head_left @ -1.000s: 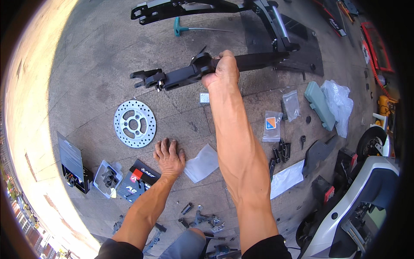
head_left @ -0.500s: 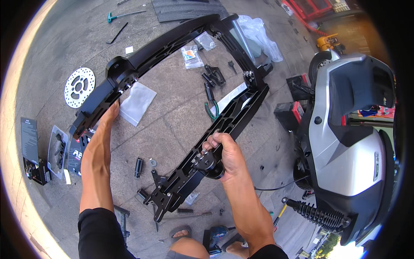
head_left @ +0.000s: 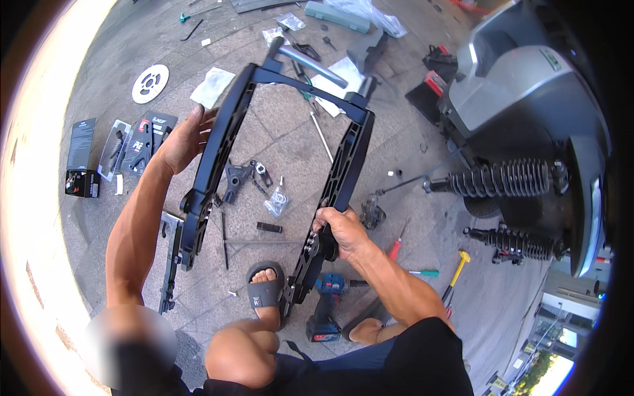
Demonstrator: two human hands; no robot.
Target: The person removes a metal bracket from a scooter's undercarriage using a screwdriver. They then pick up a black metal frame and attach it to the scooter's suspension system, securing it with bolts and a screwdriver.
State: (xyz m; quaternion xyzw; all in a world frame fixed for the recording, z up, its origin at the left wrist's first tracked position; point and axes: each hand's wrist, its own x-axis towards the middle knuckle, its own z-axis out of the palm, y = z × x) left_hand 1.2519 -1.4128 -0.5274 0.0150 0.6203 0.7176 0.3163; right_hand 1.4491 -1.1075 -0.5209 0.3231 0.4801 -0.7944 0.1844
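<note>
A large black metal swingarm frame [head_left: 228,132], U-shaped with cut-out side arms, is held up before me with its cross end away from me. A silver tube [head_left: 314,66] shows at that far end. My right hand [head_left: 340,231] wraps around the lower part of the right arm, just above a round black mount. Beside the left arm's outer side is my left hand [head_left: 185,140], thumb up and fingers apart; its fingertips partly pass behind the frame, and contact is unclear. Below, a small plastic bag [head_left: 277,201] and black brackets [head_left: 236,181] lie on the paving.
A grey scooter [head_left: 508,86] stands at the right with coil shock absorbers [head_left: 505,179] jutting toward me. A brake disc [head_left: 150,84] and parts boxes [head_left: 82,183] lie left. Near my feet are a cordless driver [head_left: 325,307], a red screwdriver [head_left: 396,247] and a yellow-headed hammer [head_left: 457,276].
The frame has turned, its side arms now pointing more toward me. My left hand has come off its underside with fingers spread, while my right hand keeps its grip. The view has shifted lower.
</note>
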